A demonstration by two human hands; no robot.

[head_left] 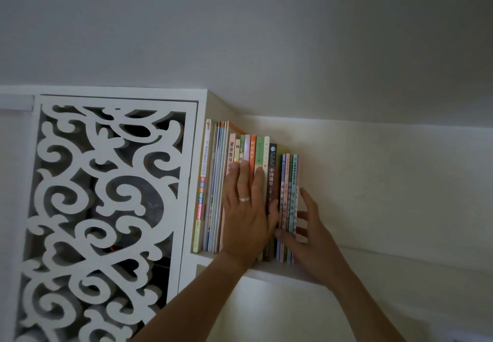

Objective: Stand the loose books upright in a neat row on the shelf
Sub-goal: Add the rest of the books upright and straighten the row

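A row of books (272, 165) stands upright on a white wall shelf (346, 264), packed against the cabinet side on the left. My left hand (246, 208), with a ring, lies flat with straight fingers on the spines in the middle of the row. My right hand (306, 232) holds the thin books (289, 181) at the row's right end, thumb across their spines and fingers behind the outermost cover. The lower spines are hidden by both hands.
A white cabinet with a carved scroll-pattern door (106, 208) stands left of the books. The shelf runs on to the right along a plain white wall (386, 181). The ceiling (266, 35) is close above.
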